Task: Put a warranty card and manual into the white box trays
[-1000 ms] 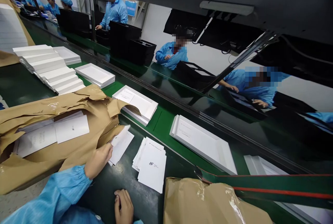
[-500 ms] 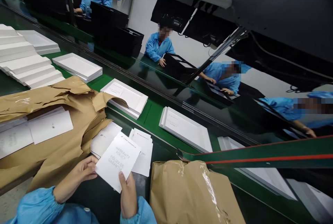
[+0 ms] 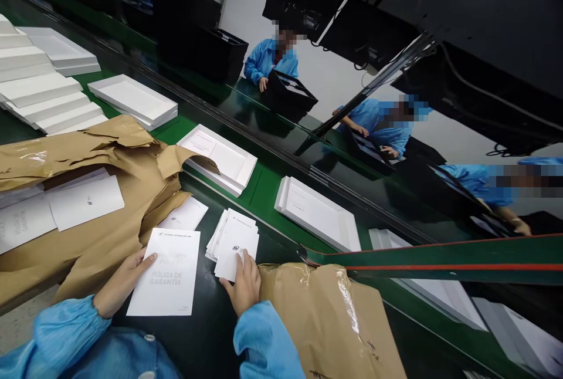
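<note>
Leaflet (image 3: 165, 276) white, rectangular, pale grey two-language title.

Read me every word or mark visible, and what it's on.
"PÓLIZA DE GARANTÍA": leaflet in the left hand.
"…RANTY POL…": above that, faint, partly covered.
Black logo, lettering too small: leaflet stack.
Too small or blurred: leaflet's top and bottom lines, handwriting on the brown parcel, print in the torn wrapping and white boxes.

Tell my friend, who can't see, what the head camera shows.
A person's left hand holds a white leaflet, and the right hand touches a pile of leaflets. Torn brown paper lies at left; behind, white trays stand on a green belt.
</note>
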Available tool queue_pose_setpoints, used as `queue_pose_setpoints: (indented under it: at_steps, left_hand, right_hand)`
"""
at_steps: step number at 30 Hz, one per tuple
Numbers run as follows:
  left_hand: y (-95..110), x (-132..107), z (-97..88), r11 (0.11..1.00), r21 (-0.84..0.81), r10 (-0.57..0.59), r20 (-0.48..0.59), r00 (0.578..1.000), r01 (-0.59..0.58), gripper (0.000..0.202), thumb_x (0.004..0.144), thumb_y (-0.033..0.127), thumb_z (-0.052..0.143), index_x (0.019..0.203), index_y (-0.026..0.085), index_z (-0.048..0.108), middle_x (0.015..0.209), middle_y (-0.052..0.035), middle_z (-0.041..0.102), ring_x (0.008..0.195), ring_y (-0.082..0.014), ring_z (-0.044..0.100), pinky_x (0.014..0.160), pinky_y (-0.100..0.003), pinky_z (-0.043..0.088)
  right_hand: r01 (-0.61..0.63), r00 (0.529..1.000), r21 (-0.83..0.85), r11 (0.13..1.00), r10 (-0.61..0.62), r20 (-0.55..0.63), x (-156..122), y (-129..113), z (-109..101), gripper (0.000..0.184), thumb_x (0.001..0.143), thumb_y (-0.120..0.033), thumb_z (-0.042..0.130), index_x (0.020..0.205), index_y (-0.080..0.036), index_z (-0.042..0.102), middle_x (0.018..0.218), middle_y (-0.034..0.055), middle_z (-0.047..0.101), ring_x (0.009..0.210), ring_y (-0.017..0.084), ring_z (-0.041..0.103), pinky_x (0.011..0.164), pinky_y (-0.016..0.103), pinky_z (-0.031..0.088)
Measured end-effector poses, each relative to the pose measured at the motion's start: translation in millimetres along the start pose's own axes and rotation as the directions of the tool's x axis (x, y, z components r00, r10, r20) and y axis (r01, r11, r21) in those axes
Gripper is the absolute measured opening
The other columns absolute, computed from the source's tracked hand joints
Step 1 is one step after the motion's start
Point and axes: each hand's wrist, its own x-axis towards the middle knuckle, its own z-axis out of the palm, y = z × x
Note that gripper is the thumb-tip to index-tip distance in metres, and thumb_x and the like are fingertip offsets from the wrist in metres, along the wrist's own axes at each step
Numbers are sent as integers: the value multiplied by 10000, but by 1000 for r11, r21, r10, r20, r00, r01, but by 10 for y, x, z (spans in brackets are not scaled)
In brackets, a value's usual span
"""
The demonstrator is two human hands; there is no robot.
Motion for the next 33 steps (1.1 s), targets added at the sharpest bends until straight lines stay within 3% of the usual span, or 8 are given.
queue_pose_setpoints:
  at_steps: [3, 7, 11, 18, 25, 27, 29, 33]
  left_hand:
    - [24, -14, 18, 1000, -9, 0, -18, 1000, 0, 527, 640, 489, 625, 1018, 160, 459, 864, -66, 624, 759, -249, 583, 559, -292, 495]
    - [50, -37, 53, 1000, 0, 1, -37, 999, -1, 587, 589, 517, 652, 1000, 148, 452, 841, -66, 630, 702, -245, 592, 534, -287, 492]
    - [49, -33, 66, 1000, 17, 2, -31, 1000, -2, 563, 603, 508, 645, 988, 145, 455, 837, -59, 632, 662, -229, 595, 533, -274, 485]
    - [63, -40, 81, 998, 64, 1, -1, 1000, -1, 563, 622, 521, 621, 996, 134, 455, 854, -70, 627, 688, -241, 590, 533, -275, 480]
    - [28, -55, 9, 998, 65, 9, -12, 1000, -8, 479, 681, 458, 601, 1004, 141, 443, 847, -52, 628, 651, -213, 589, 523, -253, 472]
    - [24, -61, 8, 998, 69, 9, -10, 1000, -8, 494, 667, 462, 613, 1001, 138, 444, 836, -51, 630, 638, -211, 588, 512, -249, 468]
    - [33, -68, 23, 997, 73, 4, -16, 1000, -2, 541, 636, 501, 622, 990, 130, 451, 824, -55, 632, 641, -212, 588, 513, -244, 466]
    - [57, -66, 54, 997, 75, -5, -19, 1000, 7, 611, 589, 564, 619, 983, 125, 460, 818, -61, 633, 686, -219, 586, 529, -238, 467]
  right_hand:
    - [54, 997, -156, 986, -44, 67, 8, 59, 13, 535, 622, -228, 623, 1116, -145, 433, 1259, 78, 293, 1103, 252, 306, 925, 514, 226]
    - [120, 984, -140, 983, -99, 148, 4, 140, -56, 269, 721, -249, 517, 988, -215, 514, 1198, 15, 392, 1048, 212, 374, 931, 509, 205]
    - [88, 989, -127, 988, -71, 133, -5, 70, -61, 386, 680, -296, 555, 1045, -198, 475, 1238, 30, 333, 1127, 226, 277, 943, 483, 216]
    - [-134, 984, -183, 974, 152, 88, 15, -311, 93, 520, 675, -328, 561, 1127, -130, 396, 1291, 76, 220, 1184, 240, 176, 918, 497, 271]
    - [-17, 952, -86, 996, 43, 304, 16, -203, -129, 533, 692, -185, 532, 1182, -78, 352, 1305, 110, 178, 1204, 211, 139, 995, 304, 243]
    - [14, 928, -76, 997, 16, 371, 30, -206, -251, 484, 711, -171, 503, 1169, -89, 370, 1287, 106, 230, 1192, 193, 185, 998, 281, 232]
    - [24, 916, -83, 996, 12, 401, 36, -238, -349, 380, 725, -118, 440, 1104, -101, 431, 1215, 110, 358, 1108, 199, 347, 947, 288, 309]
    - [-42, 915, -143, 989, 96, 392, -3, -297, -417, 249, 735, -70, 327, 893, -109, 515, 896, 114, 567, 772, 249, 551, 671, 348, 429]
